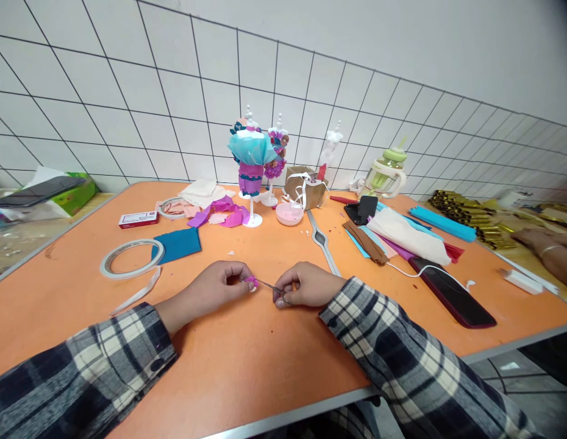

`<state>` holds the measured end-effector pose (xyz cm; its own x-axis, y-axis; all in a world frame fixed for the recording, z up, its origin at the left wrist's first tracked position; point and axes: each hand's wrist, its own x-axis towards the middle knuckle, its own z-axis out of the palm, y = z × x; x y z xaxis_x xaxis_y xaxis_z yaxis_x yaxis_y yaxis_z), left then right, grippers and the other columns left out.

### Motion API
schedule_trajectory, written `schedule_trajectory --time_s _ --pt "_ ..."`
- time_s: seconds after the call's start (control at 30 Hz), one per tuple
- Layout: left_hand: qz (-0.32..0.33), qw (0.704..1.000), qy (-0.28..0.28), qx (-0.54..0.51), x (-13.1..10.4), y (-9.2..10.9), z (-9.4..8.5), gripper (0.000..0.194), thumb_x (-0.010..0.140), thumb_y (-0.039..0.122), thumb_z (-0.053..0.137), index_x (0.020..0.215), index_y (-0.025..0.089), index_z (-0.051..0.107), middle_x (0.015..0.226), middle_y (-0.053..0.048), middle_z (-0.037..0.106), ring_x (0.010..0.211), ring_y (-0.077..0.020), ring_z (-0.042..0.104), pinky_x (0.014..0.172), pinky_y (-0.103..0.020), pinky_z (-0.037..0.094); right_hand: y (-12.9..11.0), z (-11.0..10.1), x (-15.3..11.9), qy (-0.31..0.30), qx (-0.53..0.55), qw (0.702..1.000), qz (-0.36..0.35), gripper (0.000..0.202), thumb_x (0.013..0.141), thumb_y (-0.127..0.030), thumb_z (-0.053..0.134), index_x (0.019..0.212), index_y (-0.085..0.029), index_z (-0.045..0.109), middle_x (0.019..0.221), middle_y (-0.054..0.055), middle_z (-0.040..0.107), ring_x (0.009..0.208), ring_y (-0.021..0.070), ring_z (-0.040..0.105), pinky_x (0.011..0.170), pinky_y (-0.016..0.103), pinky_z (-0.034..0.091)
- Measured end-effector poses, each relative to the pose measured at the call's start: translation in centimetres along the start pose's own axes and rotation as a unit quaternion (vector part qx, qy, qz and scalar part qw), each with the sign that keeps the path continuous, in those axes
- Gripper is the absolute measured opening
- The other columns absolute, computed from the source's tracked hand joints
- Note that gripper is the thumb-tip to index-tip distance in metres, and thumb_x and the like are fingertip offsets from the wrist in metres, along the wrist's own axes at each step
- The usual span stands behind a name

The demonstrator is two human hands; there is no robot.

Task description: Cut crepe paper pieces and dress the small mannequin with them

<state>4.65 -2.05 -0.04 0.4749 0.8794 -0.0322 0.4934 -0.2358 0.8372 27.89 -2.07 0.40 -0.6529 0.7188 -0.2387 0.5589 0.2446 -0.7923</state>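
Note:
Over the middle of the table, my left hand (224, 283) pinches a small crumpled magenta paper piece (251, 281) between thumb and fingertips, with a bit of white at its lower edge. My right hand (306, 285) grips small metal scissors (267, 286), their thin tips pointing left and meeting the magenta piece. Fingers partly hide the handles. Farther back stands a mini dress form (250, 160) in a turquoise ruffle and purple skirt. Beside it is a second form (277, 155) with magenta flowers. A pink bowl (290, 214) sits close by.
Left of my hands lie a tape roll (110, 268), blue paper (180, 245), purple paper scraps (219, 213) and a small box (138, 219). To the right are a grey watch-like band (320, 239), paper strips (366, 241), a phone (452, 292) and a bottle (385, 174). Another person's hand (546, 244) rests far right.

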Motion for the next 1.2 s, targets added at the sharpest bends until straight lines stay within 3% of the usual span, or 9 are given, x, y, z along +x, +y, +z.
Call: schedule_trajectory --time_s 0.4,0.57,0.63,0.7,0.8,0.97,1.2 --pt "-0.006 1.0 -0.003 -0.027 0.0 -0.2 0.1 0.027 0.076 0.044 0.063 0.071 0.017 0.066 0.074 -0.003 0.068 0.072 -0.0184 0.061 0.068 -0.028 0.048 -0.4 -0.2 -0.1 0.046 -0.007 0.999 0.005 0.027 0.073 -0.039 0.069 0.088 -0.016 0.073 0.062 -0.004 0.052 0.057 0.0084 0.043 0.052 0.021 0.029" --pt "-0.005 1.0 0.004 -0.025 0.1 -0.5 0.1 0.028 0.077 0.045 0.063 0.074 0.017 0.068 0.076 -0.003 0.07 0.074 -0.0196 0.063 0.07 -0.029 0.049 -0.3 -0.2 -0.1 0.031 0.014 0.999 0.004 0.03 0.074 -0.044 0.069 0.085 -0.015 0.07 0.061 -0.004 0.052 0.056 0.0081 0.042 0.052 0.021 0.03" --pt "-0.002 0.999 0.02 -0.025 0.1 -0.5 0.1 0.03 0.078 0.046 0.063 0.079 0.018 0.07 0.082 -0.004 0.072 0.079 -0.0209 0.064 0.074 -0.03 0.049 -0.3 -0.1 0.1 0.076 0.015 0.997 0.005 0.028 0.074 -0.041 0.069 0.084 -0.015 0.07 0.063 -0.004 0.054 0.057 0.0082 0.043 0.053 0.021 0.031" --pt "0.001 0.999 0.029 -0.028 0.1 -0.4 0.1 0.03 0.079 0.047 0.063 0.083 0.018 0.072 0.088 -0.005 0.074 0.085 -0.0219 0.066 0.078 -0.031 0.049 -0.3 0.1 0.4 0.16 0.01 0.987 0.008 0.022 0.074 -0.035 0.069 0.085 -0.016 0.07 0.068 -0.002 0.058 0.058 0.008 0.044 0.055 0.021 0.033" --pt "0.009 0.999 -0.003 -0.037 -0.1 -0.1 0.1 0.029 0.078 0.046 0.065 0.083 0.019 0.073 0.087 -0.005 0.075 0.083 -0.0218 0.067 0.077 -0.031 0.05 -0.2 0.7 0.9 0.238 0.048 0.97 -0.004 0.022 0.076 -0.03 0.067 0.094 -0.018 0.071 0.08 -0.001 0.066 0.054 0.0062 0.041 0.054 0.021 0.034" --pt "0.032 0.998 -0.032 -0.039 -0.4 0.0 0.5 0.027 0.081 0.044 0.063 0.084 0.018 0.072 0.088 -0.005 0.075 0.084 -0.0214 0.067 0.079 -0.031 0.051 -0.2 2.0 1.6 0.219 0.065 0.971 -0.065 0.032 0.073 -0.015 0.066 0.103 -0.02 0.071 0.094 0.0 0.071 0.054 0.0058 0.048 0.058 0.02 0.04" --pt "0.071 0.996 -0.044 -0.006 -0.9 0.5 1.1 0.024 0.084 0.041 0.061 0.08 0.019 0.069 0.084 -0.003 0.072 0.081 -0.0187 0.064 0.076 -0.028 0.05 -0.3 2.2 1.6 0.207 0.012 0.972 -0.109 0.016 0.075 -0.012 0.064 0.086 -0.019 0.073 0.073 -0.004 0.067 0.06 0.0069 0.05 0.059 0.018 0.037"
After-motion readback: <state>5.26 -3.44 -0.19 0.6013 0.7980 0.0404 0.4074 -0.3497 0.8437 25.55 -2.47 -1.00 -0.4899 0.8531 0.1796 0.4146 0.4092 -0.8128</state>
